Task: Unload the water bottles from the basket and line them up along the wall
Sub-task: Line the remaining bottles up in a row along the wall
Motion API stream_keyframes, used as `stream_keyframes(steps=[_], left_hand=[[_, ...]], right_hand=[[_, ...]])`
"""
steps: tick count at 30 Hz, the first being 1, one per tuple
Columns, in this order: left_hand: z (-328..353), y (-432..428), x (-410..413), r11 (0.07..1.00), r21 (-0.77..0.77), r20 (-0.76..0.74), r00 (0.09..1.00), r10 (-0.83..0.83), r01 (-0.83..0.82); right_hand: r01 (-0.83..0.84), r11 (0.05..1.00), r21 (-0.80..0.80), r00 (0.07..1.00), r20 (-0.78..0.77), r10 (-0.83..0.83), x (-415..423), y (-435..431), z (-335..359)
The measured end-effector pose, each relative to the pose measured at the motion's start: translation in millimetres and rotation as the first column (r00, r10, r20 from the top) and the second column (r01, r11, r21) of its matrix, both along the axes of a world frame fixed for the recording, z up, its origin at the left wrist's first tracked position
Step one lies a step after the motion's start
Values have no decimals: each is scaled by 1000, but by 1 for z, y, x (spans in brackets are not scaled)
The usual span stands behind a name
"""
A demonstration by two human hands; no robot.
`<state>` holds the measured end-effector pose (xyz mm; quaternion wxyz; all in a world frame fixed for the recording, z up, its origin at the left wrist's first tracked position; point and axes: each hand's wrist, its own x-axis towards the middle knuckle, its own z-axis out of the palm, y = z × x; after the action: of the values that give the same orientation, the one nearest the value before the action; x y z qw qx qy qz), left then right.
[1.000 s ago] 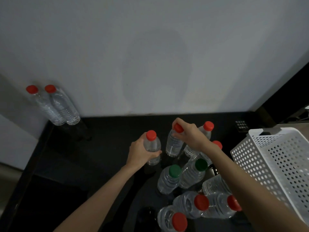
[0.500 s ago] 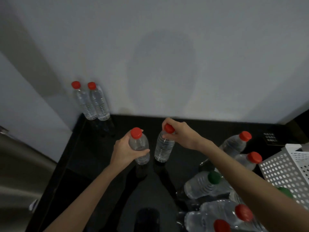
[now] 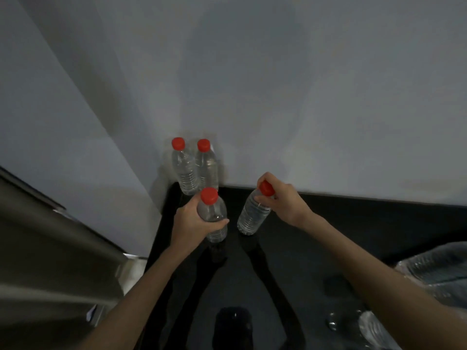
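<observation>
Your left hand (image 3: pixel 188 223) wraps its grip around one bottle (image 3: pixel 212 215); your right hand (image 3: pixel 283 199) pinches the tilted bottle (image 3: pixel 252 214) by its cap. Both sit over the dark worktop (image 3: pixel 341 223), near two bottles (image 3: pixel 194 168) standing at the far wall (image 3: pixel 278 97).

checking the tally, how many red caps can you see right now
4. Two cap the bottles standing at the wall; one tops the bottle in the left hand; one sits under the right hand's fingers. More may be hidden among the blurred bottles lower right.
</observation>
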<state>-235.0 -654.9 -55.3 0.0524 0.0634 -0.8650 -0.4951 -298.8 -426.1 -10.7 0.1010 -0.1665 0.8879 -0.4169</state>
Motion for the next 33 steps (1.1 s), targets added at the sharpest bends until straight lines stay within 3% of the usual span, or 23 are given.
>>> stream_keyframes(steps=[6, 12, 18, 22, 25, 29, 33], left_hand=[[-11, -14, -41, 998, 62, 3, 1000, -17, 16], [-24, -15, -62, 997, 70, 29, 999, -24, 22], [-33, -18, -64, 992, 114, 110, 993, 45, -57], [-30, -14, -61, 993, 121, 106, 994, -1, -11], [-30, -8, -57, 977, 186, 84, 989, -121, 104], [-40, -5, -48, 941, 330, 67, 993, -98, 70], [-58, -8, -31, 912, 410, 123, 991, -53, -2]], right_hand=[[102, 995, 20, 993, -55, -101, -45, -34, -9], [94, 993, 74, 992, -94, -87, -87, -55, -11], [96, 995, 27, 983, -162, -90, -107, -78, -11], [145, 989, -23, 956, -256, -146, -108, -92, -11], [179, 978, -109, 942, -269, -202, -102, -90, -15], [204, 961, -185, 947, -210, -241, -87, -80, -18], [150, 977, -148, 918, -347, -194, -61, -73, -10]])
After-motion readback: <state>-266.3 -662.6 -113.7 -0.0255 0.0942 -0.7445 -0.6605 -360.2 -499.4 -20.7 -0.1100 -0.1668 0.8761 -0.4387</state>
